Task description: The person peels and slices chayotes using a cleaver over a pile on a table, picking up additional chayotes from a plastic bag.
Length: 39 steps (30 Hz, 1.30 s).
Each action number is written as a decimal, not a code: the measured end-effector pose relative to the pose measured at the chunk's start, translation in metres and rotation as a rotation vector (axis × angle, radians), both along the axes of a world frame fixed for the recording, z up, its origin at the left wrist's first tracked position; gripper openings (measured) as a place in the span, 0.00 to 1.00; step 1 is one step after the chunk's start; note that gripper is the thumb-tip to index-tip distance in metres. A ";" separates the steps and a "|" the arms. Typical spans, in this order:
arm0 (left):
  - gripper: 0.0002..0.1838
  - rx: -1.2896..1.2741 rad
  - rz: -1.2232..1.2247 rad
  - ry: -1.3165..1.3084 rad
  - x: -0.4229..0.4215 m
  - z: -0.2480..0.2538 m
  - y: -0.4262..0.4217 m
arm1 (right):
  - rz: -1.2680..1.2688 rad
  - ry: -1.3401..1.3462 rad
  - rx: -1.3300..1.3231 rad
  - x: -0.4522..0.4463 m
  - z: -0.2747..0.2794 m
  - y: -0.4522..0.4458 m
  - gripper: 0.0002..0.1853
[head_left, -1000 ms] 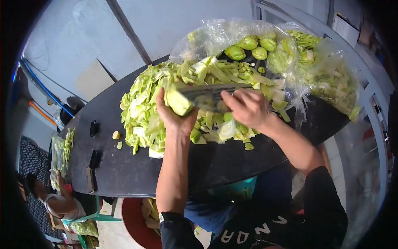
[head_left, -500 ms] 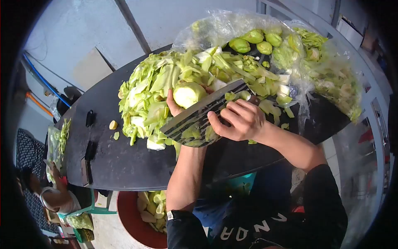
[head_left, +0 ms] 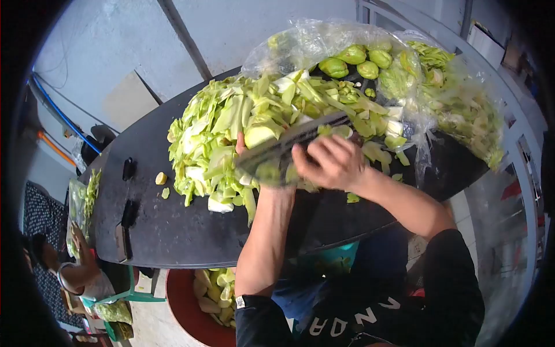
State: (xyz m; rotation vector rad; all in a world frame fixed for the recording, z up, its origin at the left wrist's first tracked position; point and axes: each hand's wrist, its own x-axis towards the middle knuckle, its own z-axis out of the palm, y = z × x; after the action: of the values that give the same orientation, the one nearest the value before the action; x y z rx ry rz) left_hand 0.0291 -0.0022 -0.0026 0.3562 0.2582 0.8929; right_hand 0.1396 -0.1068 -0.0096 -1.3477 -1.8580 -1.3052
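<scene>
My right hand [head_left: 332,161] grips a wide-bladed knife [head_left: 277,151], whose blade is blurred and slants down to the left with bits of green on it. Behind the blade, my left hand [head_left: 241,143] is mostly hidden; a finger shows beside a peeled pale green vegetable [head_left: 262,135], which it holds. A large heap of green slices and peelings [head_left: 214,124] surrounds the vegetable on the dark table [head_left: 173,231]. Several whole green chayotes [head_left: 352,55] lie at the back of the table.
Clear plastic bags [head_left: 462,110] with cut greens lie at the right. Two black objects [head_left: 129,169] and a yellowish piece [head_left: 161,178] are at the left. Below the table edge stands a red tub [head_left: 185,306] with pale slices. Another person [head_left: 87,272] sits at far left.
The knife has swung from beside the vegetable to in front of my left hand. Both hands have shifted, with the left wrist further right. The vegetable sits lower in the heap.
</scene>
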 end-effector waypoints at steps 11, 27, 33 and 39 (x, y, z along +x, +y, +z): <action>0.30 0.176 -0.052 -0.153 -0.003 -0.011 0.006 | 0.147 0.068 0.049 0.001 0.008 -0.002 0.15; 0.31 0.161 -0.049 0.036 -0.004 0.007 0.000 | 0.293 0.314 -0.056 0.011 0.012 -0.010 0.19; 0.35 0.268 -0.110 0.042 -0.007 0.013 -0.005 | 0.068 0.443 -0.090 0.032 -0.002 -0.003 0.17; 0.33 0.199 -0.131 0.011 -0.006 -0.003 0.002 | 0.273 0.347 -0.102 0.024 0.011 -0.012 0.17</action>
State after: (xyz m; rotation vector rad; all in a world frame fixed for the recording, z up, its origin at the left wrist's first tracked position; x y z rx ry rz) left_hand 0.0232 -0.0003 -0.0058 0.5565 0.1543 0.7895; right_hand 0.1636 -0.1183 0.0009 -1.2270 -1.8041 -0.7936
